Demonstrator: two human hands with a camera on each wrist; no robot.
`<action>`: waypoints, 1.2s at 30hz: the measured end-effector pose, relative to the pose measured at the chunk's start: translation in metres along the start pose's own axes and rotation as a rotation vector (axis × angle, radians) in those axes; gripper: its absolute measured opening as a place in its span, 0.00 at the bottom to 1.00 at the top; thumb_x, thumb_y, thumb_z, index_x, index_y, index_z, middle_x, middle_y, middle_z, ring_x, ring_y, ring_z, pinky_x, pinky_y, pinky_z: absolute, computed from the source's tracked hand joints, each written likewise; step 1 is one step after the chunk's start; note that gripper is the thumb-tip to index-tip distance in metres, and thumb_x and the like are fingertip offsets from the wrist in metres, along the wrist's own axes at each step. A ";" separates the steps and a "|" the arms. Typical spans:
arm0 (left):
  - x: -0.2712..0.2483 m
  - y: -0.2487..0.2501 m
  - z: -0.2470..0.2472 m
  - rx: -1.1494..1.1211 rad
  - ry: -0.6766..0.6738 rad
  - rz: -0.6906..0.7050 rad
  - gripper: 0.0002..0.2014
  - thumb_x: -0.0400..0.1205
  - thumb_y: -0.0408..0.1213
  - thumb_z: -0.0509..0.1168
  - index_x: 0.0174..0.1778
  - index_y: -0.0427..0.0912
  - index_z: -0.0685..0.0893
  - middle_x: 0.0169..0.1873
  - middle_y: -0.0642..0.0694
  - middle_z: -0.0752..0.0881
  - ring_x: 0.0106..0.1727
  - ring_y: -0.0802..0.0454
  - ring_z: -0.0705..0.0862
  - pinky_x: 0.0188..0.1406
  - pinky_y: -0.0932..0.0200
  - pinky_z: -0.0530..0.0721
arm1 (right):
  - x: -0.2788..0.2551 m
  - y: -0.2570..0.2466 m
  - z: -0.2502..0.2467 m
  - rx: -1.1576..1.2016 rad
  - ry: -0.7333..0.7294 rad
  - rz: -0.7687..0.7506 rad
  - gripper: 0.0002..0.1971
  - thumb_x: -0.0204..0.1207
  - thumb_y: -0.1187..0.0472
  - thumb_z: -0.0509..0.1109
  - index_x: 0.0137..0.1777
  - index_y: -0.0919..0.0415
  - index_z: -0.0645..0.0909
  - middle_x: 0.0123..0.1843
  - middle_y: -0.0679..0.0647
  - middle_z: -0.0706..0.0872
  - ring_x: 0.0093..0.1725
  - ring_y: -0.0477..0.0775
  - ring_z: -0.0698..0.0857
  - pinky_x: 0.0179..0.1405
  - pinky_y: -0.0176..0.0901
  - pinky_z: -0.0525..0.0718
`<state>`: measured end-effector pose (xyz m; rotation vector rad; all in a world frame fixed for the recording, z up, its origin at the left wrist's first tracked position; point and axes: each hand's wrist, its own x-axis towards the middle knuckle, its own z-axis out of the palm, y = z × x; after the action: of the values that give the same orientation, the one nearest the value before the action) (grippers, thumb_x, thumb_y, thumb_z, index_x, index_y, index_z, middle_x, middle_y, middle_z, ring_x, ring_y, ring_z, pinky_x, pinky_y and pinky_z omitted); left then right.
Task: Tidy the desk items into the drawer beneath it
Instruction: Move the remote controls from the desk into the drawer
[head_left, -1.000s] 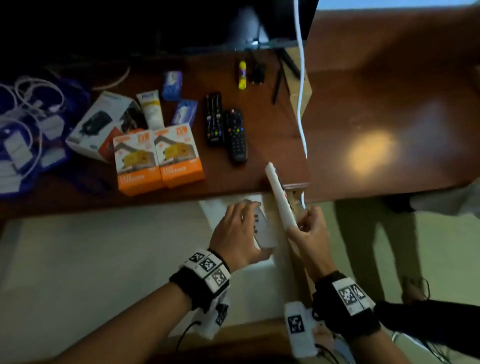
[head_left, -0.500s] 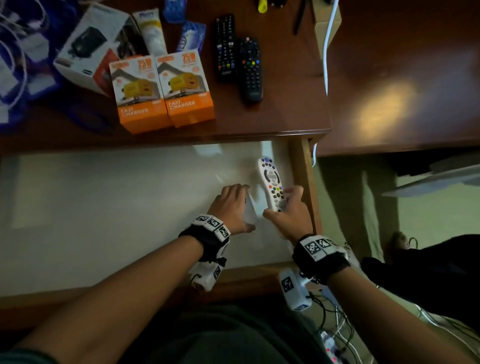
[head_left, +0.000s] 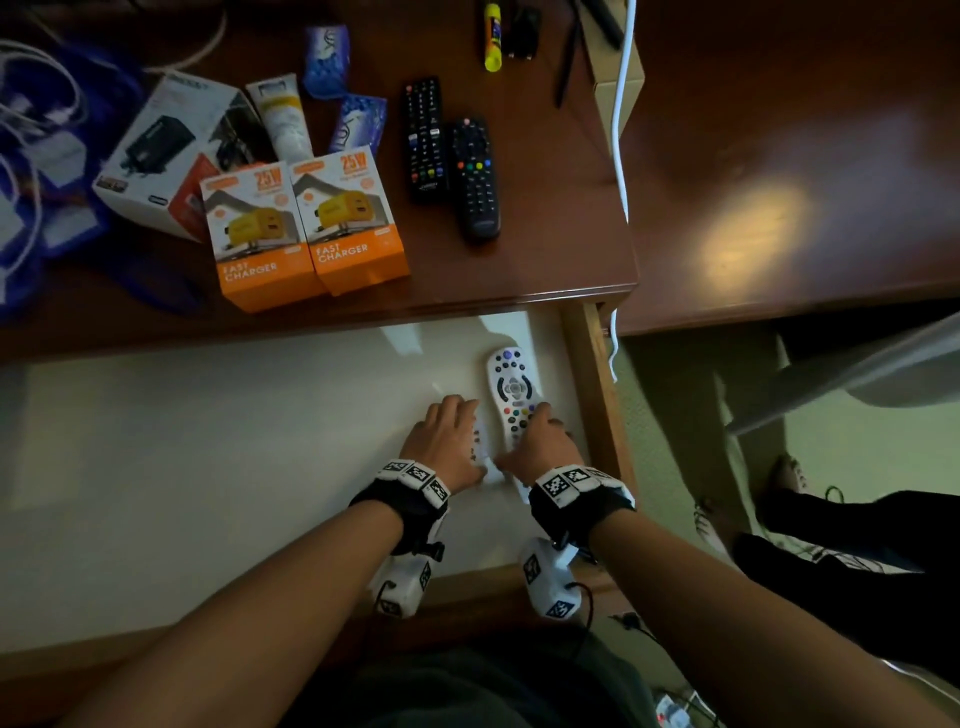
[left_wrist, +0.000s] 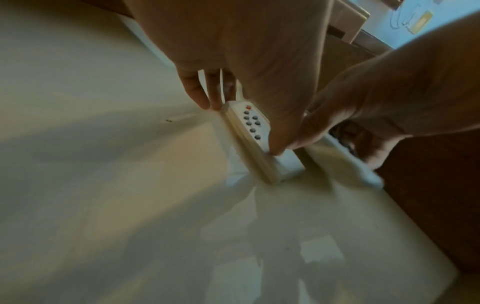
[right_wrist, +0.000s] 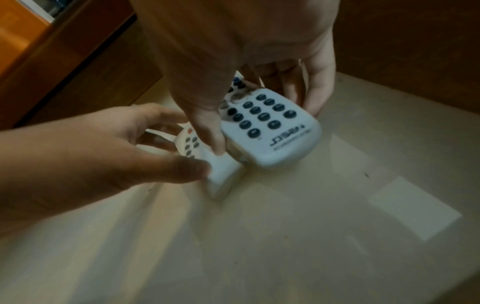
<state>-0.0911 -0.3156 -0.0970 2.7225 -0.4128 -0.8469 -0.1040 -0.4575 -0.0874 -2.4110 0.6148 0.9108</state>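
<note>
Gripping both remotes, small one (left_wrist: 249, 131) left hand (head_left: 447, 441), large one (head_left: 514, 400) right hand (head_left: 540, 447), I risked them knocking together inside the drawer (head_left: 208, 441).

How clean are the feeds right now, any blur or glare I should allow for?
Head view: dim, with a glare patch on the side table. Left wrist view: soft, and the long white remote is smeared. Right wrist view: the left hand is blurred; bright reflections on the drawer floor.

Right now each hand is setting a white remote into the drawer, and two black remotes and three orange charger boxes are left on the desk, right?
Nearly. The head view shows two orange charger boxes, not three. The rest holds: left hand, right hand, white remotes, drawer, black remotes, desk.
</note>
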 end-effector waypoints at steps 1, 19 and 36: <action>0.000 -0.001 0.001 -0.007 0.000 -0.015 0.43 0.70 0.51 0.74 0.77 0.45 0.60 0.74 0.44 0.64 0.71 0.43 0.67 0.65 0.50 0.75 | 0.001 0.000 0.001 0.015 -0.004 0.004 0.43 0.64 0.52 0.81 0.72 0.62 0.58 0.67 0.65 0.75 0.66 0.69 0.77 0.62 0.57 0.78; -0.010 0.009 0.017 -0.550 -0.104 -0.337 0.45 0.73 0.43 0.75 0.80 0.47 0.55 0.69 0.38 0.79 0.67 0.39 0.79 0.64 0.50 0.77 | 0.017 -0.029 -0.030 -0.627 0.064 -0.415 0.55 0.65 0.49 0.80 0.83 0.50 0.45 0.85 0.58 0.39 0.82 0.71 0.45 0.77 0.69 0.57; 0.000 0.030 0.009 -0.498 -0.375 -0.185 0.42 0.72 0.43 0.74 0.79 0.53 0.59 0.65 0.37 0.80 0.59 0.36 0.83 0.59 0.44 0.83 | 0.001 0.005 -0.037 -0.786 0.121 -0.448 0.31 0.72 0.52 0.71 0.75 0.54 0.68 0.75 0.60 0.64 0.75 0.63 0.62 0.73 0.66 0.59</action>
<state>-0.1019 -0.3448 -0.0948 2.1648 -0.0060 -1.3145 -0.0881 -0.4831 -0.0654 -3.1075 -0.3297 0.9155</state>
